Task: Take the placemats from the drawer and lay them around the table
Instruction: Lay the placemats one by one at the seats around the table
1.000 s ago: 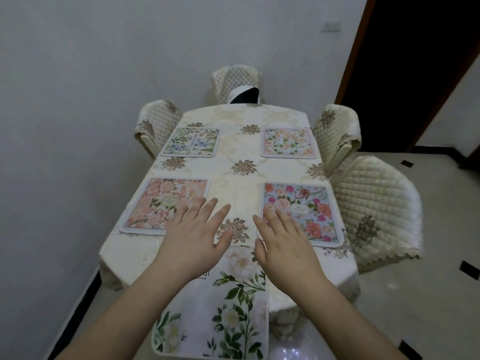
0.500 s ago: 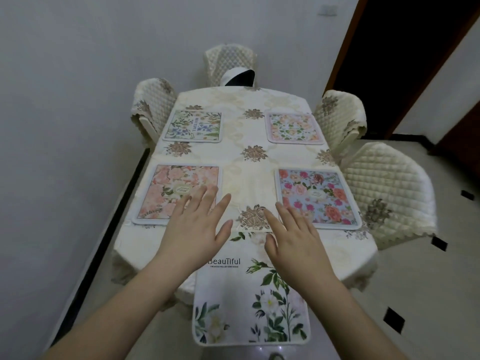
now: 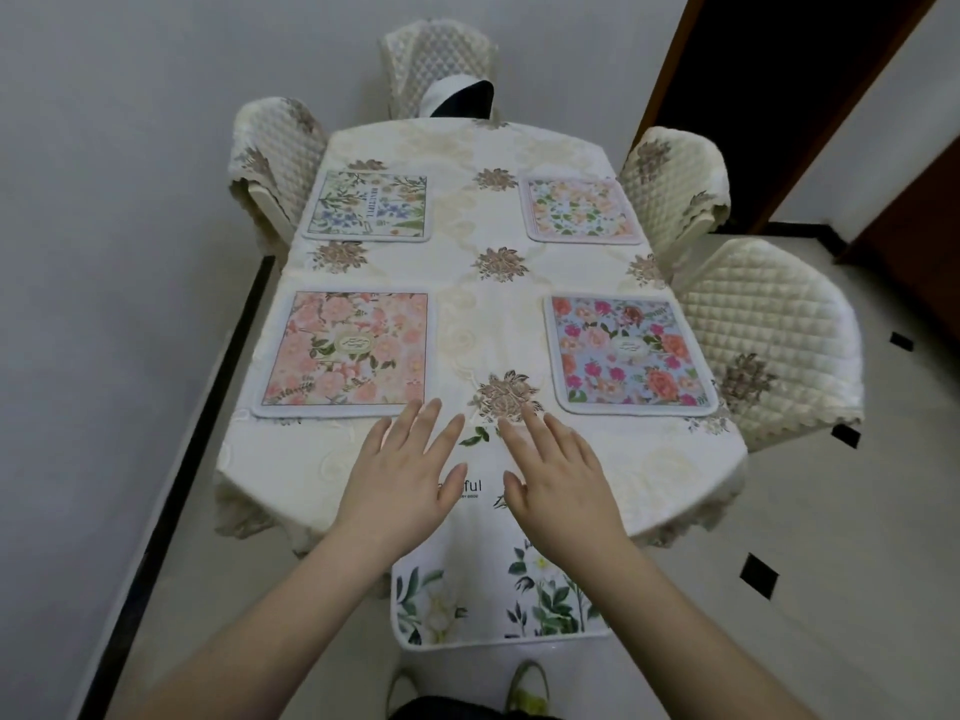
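Cream embroidered cloth covers the dining table (image 3: 483,314), which stands against the wall with quilted chair covers (image 3: 769,335) along both long sides and at the far end. Four floral placemats lie flat on it, well apart: a blue-green one (image 3: 369,207) far left, a pale peach one (image 3: 579,209) far right, a pink rose one (image 3: 348,353) near left, a multicolour one (image 3: 628,353) near right.

Fifth piece, a white mat with green leaf print (image 3: 498,600), lies at the near end of the table. Its far part rests on the tabletop; its near part hangs over the edge toward the floor.

Change over the last second: the overhanging part has shrunk and the printed lettering now sits on the tabletop, partly under the hands. Judgement: the mat is being slid forward onto the table, and this looks like the last placement, nearly done but not yet seated.

Left hand (image 3: 402,478) and right hand (image 3: 558,480) both lie flat on the mat, fingers straight and spread, pressing rather than gripping, side by side with a narrow gap between them.

Shoes (image 3: 527,685) are just visible at the bottom edge.
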`<state>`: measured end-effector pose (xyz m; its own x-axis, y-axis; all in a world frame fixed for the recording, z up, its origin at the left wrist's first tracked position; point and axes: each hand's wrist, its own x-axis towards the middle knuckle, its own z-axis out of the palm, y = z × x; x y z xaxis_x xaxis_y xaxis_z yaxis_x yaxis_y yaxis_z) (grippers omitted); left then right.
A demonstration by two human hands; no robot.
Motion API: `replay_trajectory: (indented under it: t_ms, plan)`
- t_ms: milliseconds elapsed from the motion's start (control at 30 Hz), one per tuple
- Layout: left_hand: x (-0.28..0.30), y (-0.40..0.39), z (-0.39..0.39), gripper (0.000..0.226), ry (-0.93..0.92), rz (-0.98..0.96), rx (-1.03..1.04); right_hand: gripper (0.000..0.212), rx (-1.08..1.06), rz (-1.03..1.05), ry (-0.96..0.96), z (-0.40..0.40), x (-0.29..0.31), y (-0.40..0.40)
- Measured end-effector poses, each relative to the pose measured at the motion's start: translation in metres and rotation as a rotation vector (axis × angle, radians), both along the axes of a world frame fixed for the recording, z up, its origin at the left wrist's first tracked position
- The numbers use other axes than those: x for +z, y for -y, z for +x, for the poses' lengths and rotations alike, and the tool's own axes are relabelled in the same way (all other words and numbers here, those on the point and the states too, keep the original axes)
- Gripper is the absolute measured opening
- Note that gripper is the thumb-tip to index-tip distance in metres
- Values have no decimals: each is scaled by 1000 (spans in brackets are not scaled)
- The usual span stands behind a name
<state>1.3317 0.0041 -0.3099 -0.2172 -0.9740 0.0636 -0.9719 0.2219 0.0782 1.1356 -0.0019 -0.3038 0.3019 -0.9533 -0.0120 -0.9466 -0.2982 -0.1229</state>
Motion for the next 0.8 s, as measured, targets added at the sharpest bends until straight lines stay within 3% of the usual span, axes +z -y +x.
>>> replay_trajectory:
  t_ms: [233,800]
  plan:
    - [-51,-2,-15,57,-30,46,15,59,-28,78,37,-31,-52,9]
    - [-134,-14,7,53,23,454,147,69,-163,405,-18,-111,-144,18]
